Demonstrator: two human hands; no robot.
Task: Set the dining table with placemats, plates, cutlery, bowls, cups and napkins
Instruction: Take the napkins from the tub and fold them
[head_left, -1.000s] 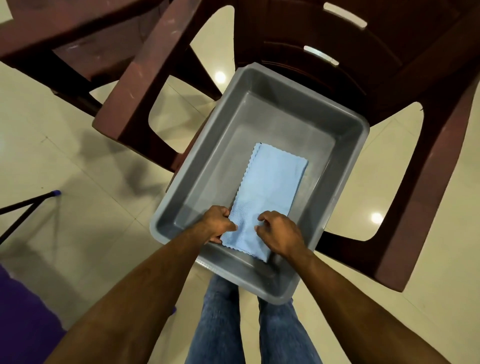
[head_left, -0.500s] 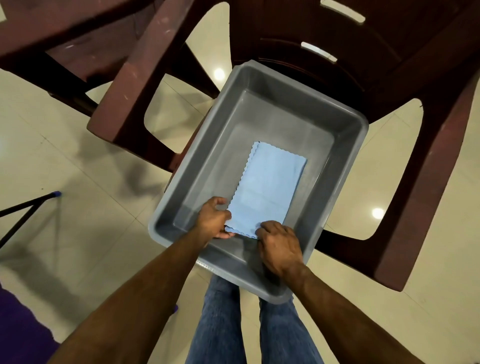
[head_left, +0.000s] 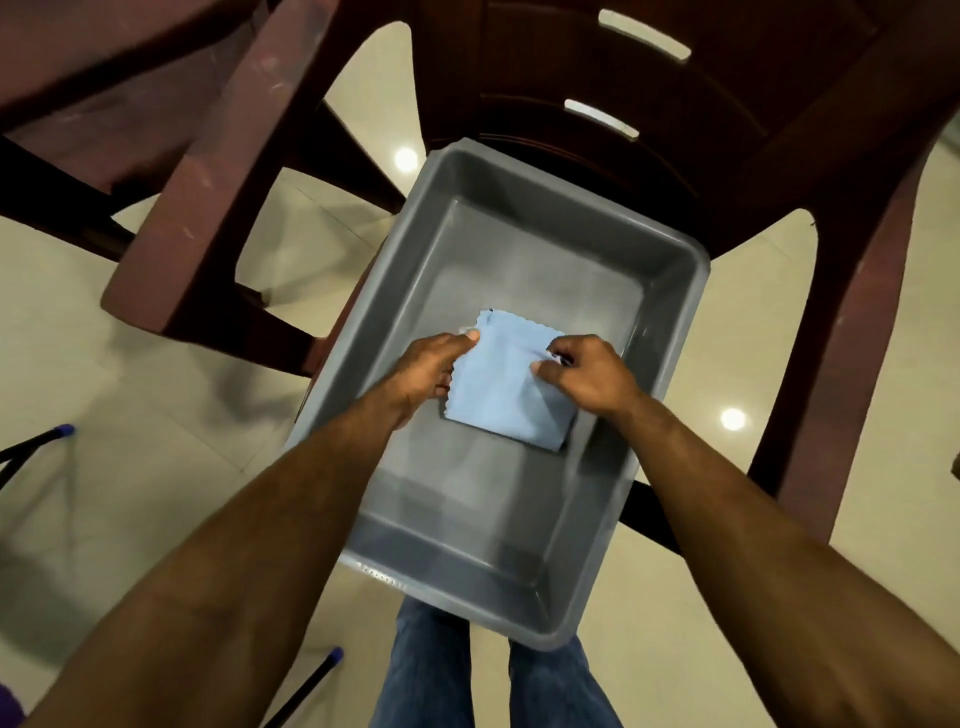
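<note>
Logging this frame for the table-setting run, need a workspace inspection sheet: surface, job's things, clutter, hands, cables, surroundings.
Surface: grey plastic tub resting on the seat of a dark red plastic chair; no dining table in view.
Job's things: one light blue napkin, folded, scalloped edge, held over the tub floor. No plates, cutlery, bowls, cups or placemats seen.
Clutter: nothing seen in the tub besides the napkin.
Hands: left hand pinches the napkin's left edge; right hand pinches its right edge.
Cables: nothing seen.
Surroundings: glossy cream tiled floor with lamp reflections; a second dark red chair at left; thin black rods with blue tips at lower left; the person's jeans below the tub.
</note>
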